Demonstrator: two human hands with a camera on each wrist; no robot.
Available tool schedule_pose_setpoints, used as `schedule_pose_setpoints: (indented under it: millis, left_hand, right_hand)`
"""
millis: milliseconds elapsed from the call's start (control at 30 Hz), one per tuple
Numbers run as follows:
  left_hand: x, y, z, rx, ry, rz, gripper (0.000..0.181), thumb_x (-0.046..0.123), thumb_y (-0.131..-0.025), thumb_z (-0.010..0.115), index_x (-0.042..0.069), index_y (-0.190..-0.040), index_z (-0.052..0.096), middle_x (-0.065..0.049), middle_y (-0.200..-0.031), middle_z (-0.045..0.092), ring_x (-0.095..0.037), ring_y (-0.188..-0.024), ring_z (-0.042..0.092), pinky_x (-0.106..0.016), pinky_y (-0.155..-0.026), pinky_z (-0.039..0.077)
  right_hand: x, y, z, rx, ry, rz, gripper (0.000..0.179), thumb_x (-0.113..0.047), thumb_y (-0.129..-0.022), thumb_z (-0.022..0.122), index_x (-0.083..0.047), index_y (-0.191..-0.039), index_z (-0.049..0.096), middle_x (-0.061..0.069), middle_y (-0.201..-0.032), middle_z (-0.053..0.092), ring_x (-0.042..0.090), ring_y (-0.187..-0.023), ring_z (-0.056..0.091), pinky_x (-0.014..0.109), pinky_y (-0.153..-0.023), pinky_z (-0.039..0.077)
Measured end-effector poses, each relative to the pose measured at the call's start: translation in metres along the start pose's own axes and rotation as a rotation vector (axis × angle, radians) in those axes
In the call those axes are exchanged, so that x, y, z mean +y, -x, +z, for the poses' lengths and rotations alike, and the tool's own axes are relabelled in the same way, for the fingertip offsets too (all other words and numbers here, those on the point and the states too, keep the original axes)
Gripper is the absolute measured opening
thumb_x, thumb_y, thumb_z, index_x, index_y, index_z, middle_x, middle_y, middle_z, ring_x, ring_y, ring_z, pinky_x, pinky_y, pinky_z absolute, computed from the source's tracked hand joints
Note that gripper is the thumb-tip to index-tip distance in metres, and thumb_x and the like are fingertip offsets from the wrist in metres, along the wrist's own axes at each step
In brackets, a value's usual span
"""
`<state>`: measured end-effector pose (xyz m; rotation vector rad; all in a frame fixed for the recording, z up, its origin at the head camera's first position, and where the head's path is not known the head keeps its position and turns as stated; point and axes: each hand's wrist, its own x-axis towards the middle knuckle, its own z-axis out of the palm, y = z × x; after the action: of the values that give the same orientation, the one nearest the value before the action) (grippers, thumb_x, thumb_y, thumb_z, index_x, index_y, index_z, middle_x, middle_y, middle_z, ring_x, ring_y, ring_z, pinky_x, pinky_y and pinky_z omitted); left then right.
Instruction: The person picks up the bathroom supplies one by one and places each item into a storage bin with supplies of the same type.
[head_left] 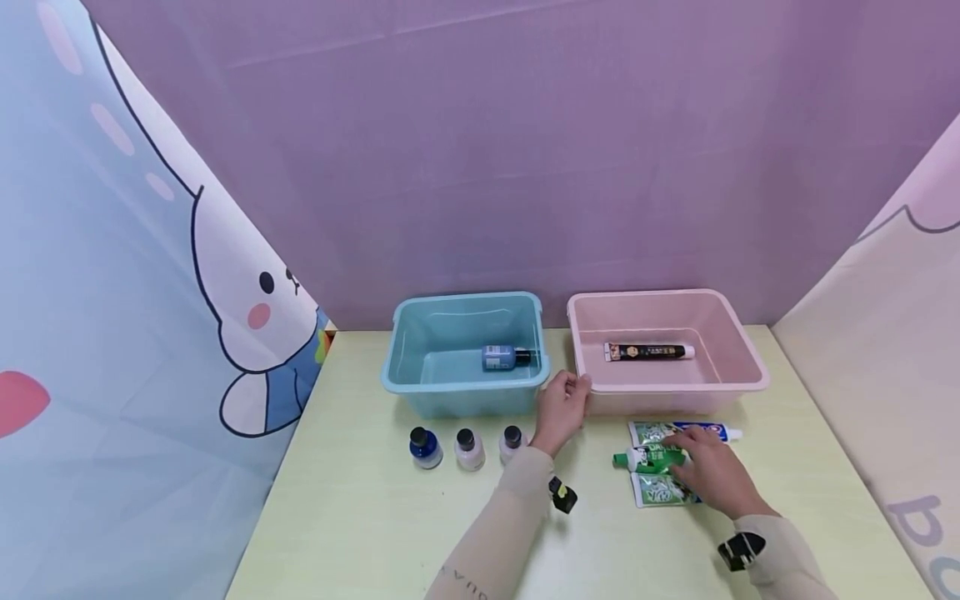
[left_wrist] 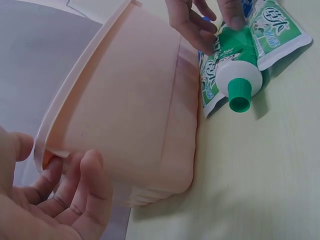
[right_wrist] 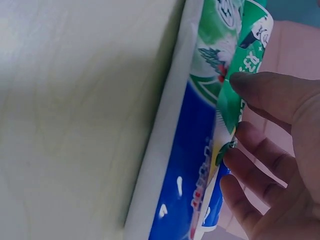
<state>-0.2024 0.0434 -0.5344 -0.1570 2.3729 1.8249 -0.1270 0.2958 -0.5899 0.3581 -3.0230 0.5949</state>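
Observation:
My left hand [head_left: 561, 414] holds the front left corner of the pink bin [head_left: 660, 401]; in the left wrist view its fingers [left_wrist: 92, 175] curl beneath the rim. To the right, my right hand [head_left: 712, 471] grips a green toothpaste tube [head_left: 651, 459] between thumb and fingers, its green cap pointing left. That tube lies over two green-and-blue toothpaste tubes, one behind [head_left: 647, 432] and one in front [head_left: 660, 491]. Inside the pink bin lies a black toothpaste tube [head_left: 648, 352]. The right hand covers part of the tubes.
A light blue bin [head_left: 465, 390] stands left of the pink one, with a blue bottle [head_left: 498, 357] lying inside. Before it stand a dark blue bottle [head_left: 426, 450] and two pale bottles [head_left: 470, 452] with black caps, one partly behind the left arm. A purple curtain [head_left: 480, 167] hangs behind.

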Motion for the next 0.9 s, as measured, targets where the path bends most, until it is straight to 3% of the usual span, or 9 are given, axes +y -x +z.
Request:
schedule_pose_setpoints:
  millis: [267, 700, 900]
  left_hand:
    - [-0.001, -0.011, 0.002, 0.008, 0.034, -0.016, 0.028, 0.047, -0.104, 0.055, 0.019, -0.102, 0.062, 0.002, -0.085, 0.061, -0.021, -0.071, 0.064, -0.029, -0.054, 0.053]
    - [-0.008, -0.015, 0.004, -0.032, 0.127, 0.043, 0.027, 0.041, -0.106, 0.055, 0.015, -0.099, 0.059, 0.001, -0.079, 0.057, -0.019, -0.069, 0.059, -0.026, -0.058, 0.050]
    - [-0.008, -0.016, 0.004, -0.029, 0.150, 0.025, 0.026, 0.040, -0.105, 0.056, 0.016, -0.098, 0.059, 0.002, -0.082, 0.055, -0.014, -0.069, 0.054, -0.027, -0.060, 0.050]
  right_hand:
    - [0.002, -0.002, 0.009, 0.025, 0.037, -0.031, 0.042, -0.016, -0.076, 0.089, -0.010, -0.115, 0.074, 0.010, -0.107, 0.064, 0.032, -0.098, 0.060, 0.055, -0.085, 0.053]
    - [0.006, -0.009, 0.018, 0.047, 0.068, -0.046, 0.041, -0.013, -0.075, 0.089, -0.011, -0.112, 0.072, 0.009, -0.104, 0.061, 0.029, -0.095, 0.055, 0.049, -0.081, 0.049]
    - [0.004, -0.010, 0.015, 0.041, 0.065, -0.057, 0.039, -0.011, -0.075, 0.089, -0.012, -0.109, 0.071, 0.008, -0.104, 0.062, 0.028, -0.097, 0.054, 0.051, -0.084, 0.049]
